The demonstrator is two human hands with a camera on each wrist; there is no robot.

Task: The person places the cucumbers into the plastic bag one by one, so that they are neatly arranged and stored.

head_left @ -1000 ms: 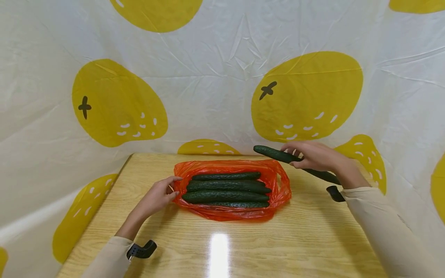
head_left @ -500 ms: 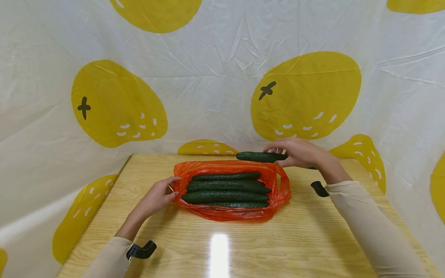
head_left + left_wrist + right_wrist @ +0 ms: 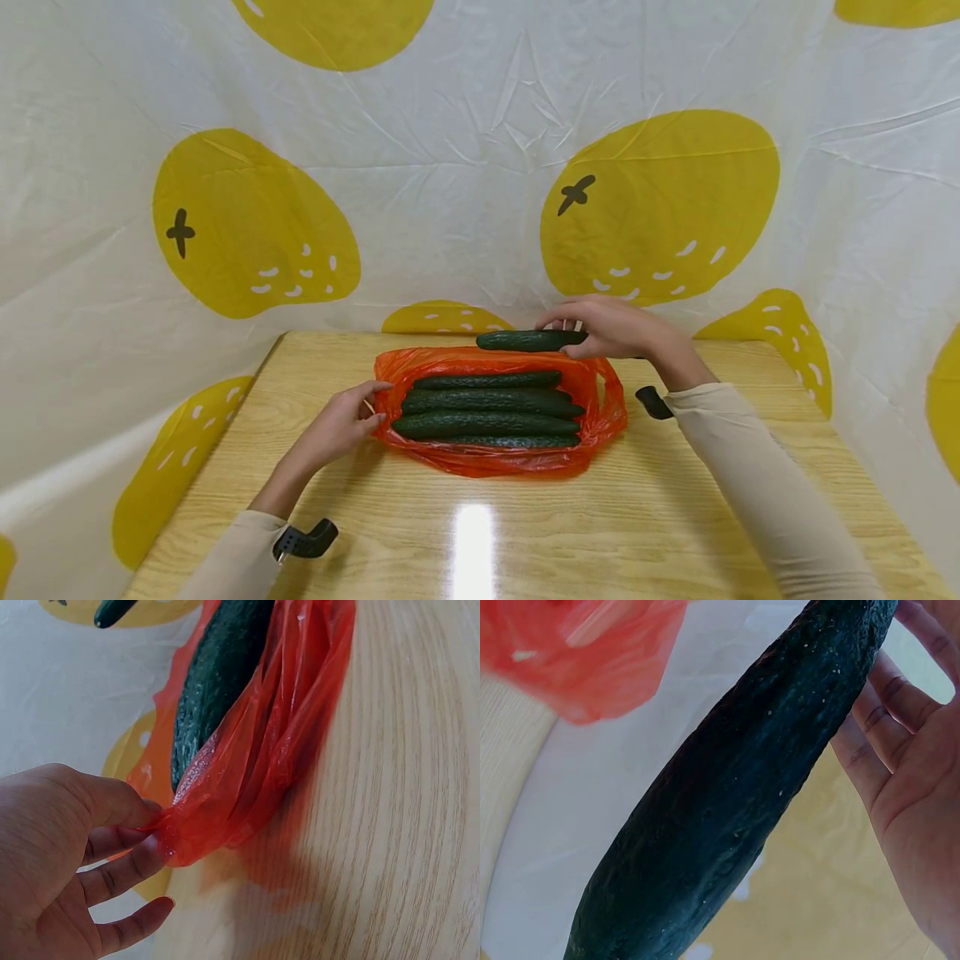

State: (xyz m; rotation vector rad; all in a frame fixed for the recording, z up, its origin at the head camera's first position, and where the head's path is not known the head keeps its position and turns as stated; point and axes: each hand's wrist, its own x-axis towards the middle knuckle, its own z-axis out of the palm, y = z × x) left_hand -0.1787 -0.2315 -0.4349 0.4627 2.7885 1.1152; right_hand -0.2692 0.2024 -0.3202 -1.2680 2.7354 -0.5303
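Observation:
A red plastic bag (image 3: pixel 495 462) lies on the table with its mouth spread wide. Inside it several dark green cucumbers (image 3: pixel 487 423) lie side by side, lengthwise from left to right. My left hand (image 3: pixel 343 427) pinches the bag's left edge between thumb and fingers, as the left wrist view shows up close. Above the bag's far rim, my right hand (image 3: pixel 611 329) grips another cucumber (image 3: pixel 517 340), held roughly level. In the right wrist view this cucumber (image 3: pixel 720 795) crosses in front of the fingers, and its grip point is partly out of frame.
The wooden table (image 3: pixel 390 533) carries the bag near its far edge. A whitish cloth with yellow fruit prints (image 3: pixel 450 233) hangs behind and along the sides. A dark wrist device (image 3: pixel 306 540) shows at the left sleeve and another (image 3: pixel 654 402) at the right.
My right hand has moved left with its cucumber, from right of the bag to above its far rim; the cucumber has turned more level. My left hand stays at the bag's edge.

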